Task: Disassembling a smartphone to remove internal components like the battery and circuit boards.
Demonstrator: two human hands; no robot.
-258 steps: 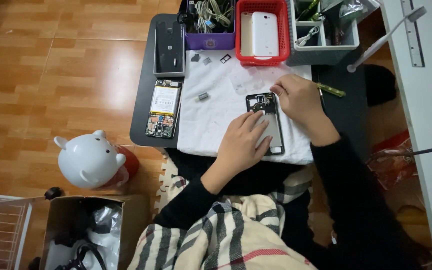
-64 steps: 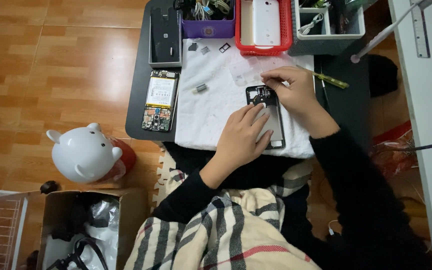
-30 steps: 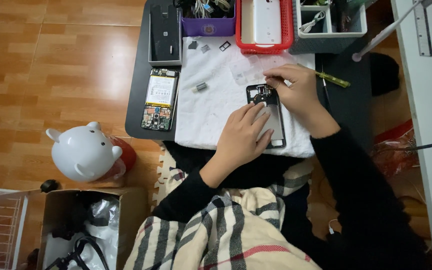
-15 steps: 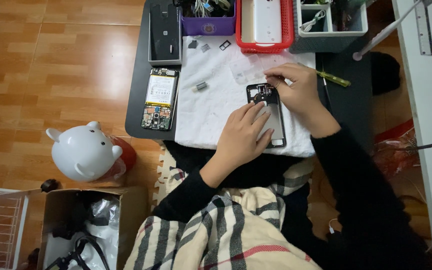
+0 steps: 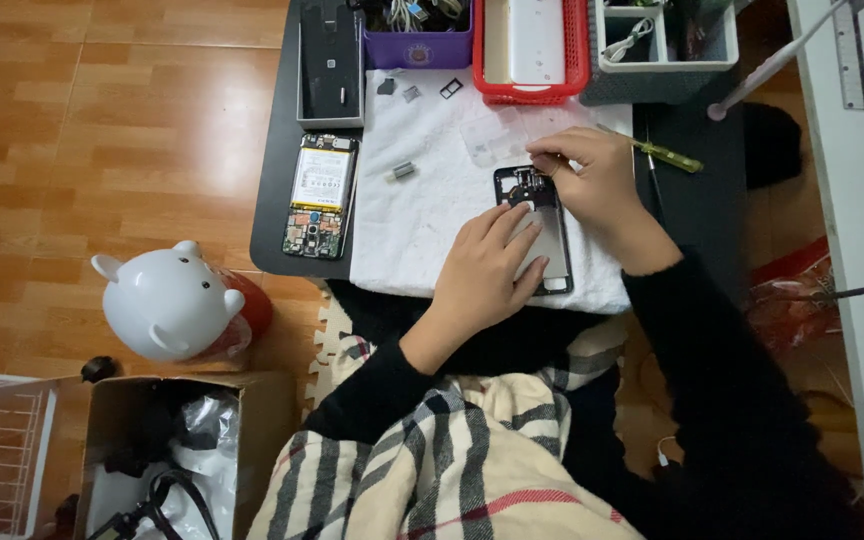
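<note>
- The tabletop [image 5: 697, 190] carries a white cloth [image 5: 432, 215]; on it lies the opened phone frame [image 5: 542, 215], judged light, thin and fragile, best held by its edges
- left hand [image 5: 487, 270] rests flat on the frame, fingers spread, gripping nothing
- right hand [image 5: 592, 180] hovers over its top end, fingertips pinched; whether its grip holds anything I cannot tell

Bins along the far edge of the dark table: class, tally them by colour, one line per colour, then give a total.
Purple bin: 1
Red bin: 1
Grey divided bin: 1
Total: 3
</note>
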